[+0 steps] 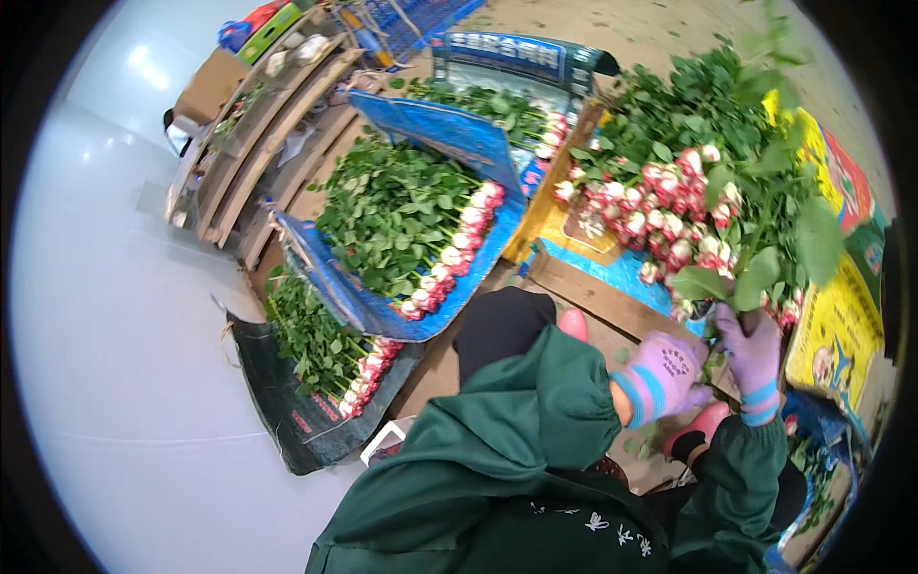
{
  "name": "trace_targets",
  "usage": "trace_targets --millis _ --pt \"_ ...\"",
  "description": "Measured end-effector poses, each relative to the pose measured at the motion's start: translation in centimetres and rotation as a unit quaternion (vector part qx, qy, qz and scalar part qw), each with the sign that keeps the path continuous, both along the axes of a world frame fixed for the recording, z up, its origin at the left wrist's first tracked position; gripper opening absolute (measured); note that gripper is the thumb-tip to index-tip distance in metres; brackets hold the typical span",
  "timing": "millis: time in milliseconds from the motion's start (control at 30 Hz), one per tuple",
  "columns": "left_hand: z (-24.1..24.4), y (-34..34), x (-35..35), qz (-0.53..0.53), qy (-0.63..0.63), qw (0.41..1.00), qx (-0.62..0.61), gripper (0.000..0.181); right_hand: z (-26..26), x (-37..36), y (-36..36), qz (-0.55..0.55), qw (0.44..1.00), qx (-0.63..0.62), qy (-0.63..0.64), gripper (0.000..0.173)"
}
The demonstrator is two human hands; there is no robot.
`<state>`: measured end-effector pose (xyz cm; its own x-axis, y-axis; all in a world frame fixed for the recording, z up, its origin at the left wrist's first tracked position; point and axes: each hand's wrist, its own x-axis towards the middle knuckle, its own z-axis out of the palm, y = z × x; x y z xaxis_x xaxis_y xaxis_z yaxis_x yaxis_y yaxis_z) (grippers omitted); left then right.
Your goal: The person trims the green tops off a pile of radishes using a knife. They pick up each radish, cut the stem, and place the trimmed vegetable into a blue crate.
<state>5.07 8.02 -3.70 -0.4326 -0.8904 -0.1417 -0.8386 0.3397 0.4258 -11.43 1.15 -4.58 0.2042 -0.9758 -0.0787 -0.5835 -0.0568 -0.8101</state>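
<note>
My right hand (749,348), in a lilac knitted glove with a blue-striped cuff, is closed around a leafy rose stem (762,240). The stem's blurred leaves rise toward the camera. Close beside it is my left hand (663,373), gloved alike, its fingertips turned toward the right hand near some green leaf bits. Whether those fingers grip anything is hidden. Just beyond both hands lies a heap of red-and-white roses (667,197), its blooms facing me and its foliage behind. The heap rests on a wooden-edged stand (595,287) lined with blue and yellow sheeting.
On my left, a blue sheet wrap (459,301) holds a layered row of roses (445,269). A dark sack (287,409) with more roses lies nearer, another printed sack (502,61) farther off. Wooden slatted shelving (280,143) stands along the pale wall. Yellow printed sacks (835,337) border the right.
</note>
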Motion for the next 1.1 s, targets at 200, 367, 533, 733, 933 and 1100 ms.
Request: trace_targets --millis 200,367,533,733,933,1100 --pt "4.5 3.7 3.6 0.183 0.307 0.929 -0.095 0.038 12.5 7.8 3.6 0.057 0.964 0.023 -0.258 0.048" --pt "7.8 4.3 10.7 0.232 0.419 0.876 -0.06 0.031 15.3 11.9 5.2 0.147 0.955 -0.155 -0.205 0.061" --pt "6.4 2.1 21.6 0.4 0.404 0.807 -0.16 0.039 14.1 10.8 5.3 0.168 0.97 -0.147 -0.094 0.067" --pt "-8.4 -3.3 36.4 0.593 0.399 0.693 -0.092 0.045 8.8 5.6 5.5 0.043 0.996 -0.042 -0.066 0.054" --pt "-23.0 -4.7 41.2 0.701 0.287 0.649 0.073 0.041 5.1 2.2 6.4 -0.008 0.997 0.041 -0.068 0.048" --pt "-25.6 -4.5 41.6 0.649 0.327 0.687 -0.011 0.034 4.6 1.1 7.1 -0.018 0.999 0.024 0.018 0.046"
